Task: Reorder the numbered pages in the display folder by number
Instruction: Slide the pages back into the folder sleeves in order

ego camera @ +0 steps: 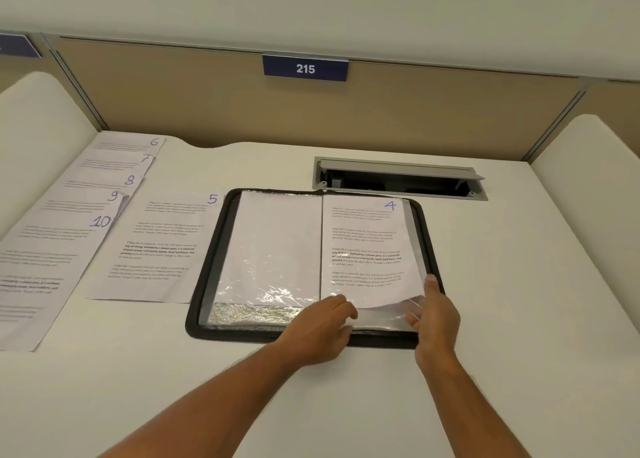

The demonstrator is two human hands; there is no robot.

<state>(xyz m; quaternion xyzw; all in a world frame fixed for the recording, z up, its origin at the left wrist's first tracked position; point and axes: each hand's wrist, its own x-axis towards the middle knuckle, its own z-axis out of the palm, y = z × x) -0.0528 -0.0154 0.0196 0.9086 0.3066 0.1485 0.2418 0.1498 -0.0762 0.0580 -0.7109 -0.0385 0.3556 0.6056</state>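
Both forearms reach in over the white tabletop (pixel 346 405) to the near edge of the open display folder (pixel 427 236). Left hand (pixel 320 329) rests at the bottom of the right-hand sleeve, fingers curled onto the plastic; whether they pinch it, I cannot tell. Right hand (pixel 434 315) pinches the lower right corner of page 4 (pixel 367 250), thumb on top, the corner lifted and bent. Left of the folder lies page 5 (pixel 156 250) flat, and beyond it pages 10, 9, 8, 7 and 6 (pixel 104 180) overlap in a staggered row. Farther back, a grey cable hatch (pixel 398 175) stands open, below a blue sign (pixel 305 68) reading 215.
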